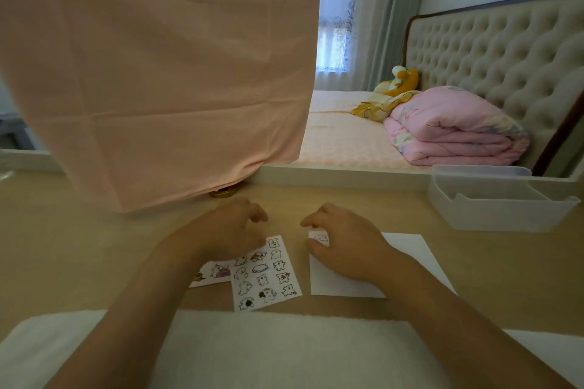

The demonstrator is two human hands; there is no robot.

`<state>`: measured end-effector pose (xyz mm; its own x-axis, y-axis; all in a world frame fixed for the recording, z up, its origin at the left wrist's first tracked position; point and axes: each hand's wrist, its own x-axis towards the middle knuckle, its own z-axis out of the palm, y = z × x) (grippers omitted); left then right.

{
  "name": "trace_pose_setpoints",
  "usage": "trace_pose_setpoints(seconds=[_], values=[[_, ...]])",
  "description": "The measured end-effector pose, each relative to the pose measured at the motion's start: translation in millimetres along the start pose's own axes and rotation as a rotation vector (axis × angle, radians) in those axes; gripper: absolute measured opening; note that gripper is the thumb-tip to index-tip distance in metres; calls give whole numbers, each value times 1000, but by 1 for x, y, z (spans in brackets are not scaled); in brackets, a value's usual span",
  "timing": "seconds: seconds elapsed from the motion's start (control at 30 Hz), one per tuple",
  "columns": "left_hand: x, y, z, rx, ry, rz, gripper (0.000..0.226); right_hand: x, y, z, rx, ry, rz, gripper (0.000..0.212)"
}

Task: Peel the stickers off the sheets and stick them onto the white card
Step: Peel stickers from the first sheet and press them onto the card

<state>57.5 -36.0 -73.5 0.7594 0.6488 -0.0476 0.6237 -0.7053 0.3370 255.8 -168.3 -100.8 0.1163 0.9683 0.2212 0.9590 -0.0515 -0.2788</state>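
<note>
I use the white card (407, 254) as my mark. One small sticker (319, 239) sits at its far left corner, right under the right hand (344, 249). The fingers bend over it. I cannot tell if they pinch it or just press it down. I see no other sticker on the card, but the hand and arm hide part of it. Just left of the card lies the big sticker sheet (265, 275), with many little pictures on it. A second sheet (215, 272) peeks out left of that. The left hand (230, 230) rests on the big sheet's far corner, fingers loosely bent, holding nothing I can see. I think we have only just begun.
</note>
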Motion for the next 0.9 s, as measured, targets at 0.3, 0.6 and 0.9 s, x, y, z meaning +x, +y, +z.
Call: trace_pose_setpoints(seconds=[0.3,0.6,0.9], values=[[1,-3,4,126,-198,-59,88,35,-23,12,-82,-297,-85,76],[4,-7,8,-96,-91,-27,58,34,-23,14,269,-204,16,47],[-8,14,-4,-508,100,30,20,19,-26,-12,896,29,255,40]])
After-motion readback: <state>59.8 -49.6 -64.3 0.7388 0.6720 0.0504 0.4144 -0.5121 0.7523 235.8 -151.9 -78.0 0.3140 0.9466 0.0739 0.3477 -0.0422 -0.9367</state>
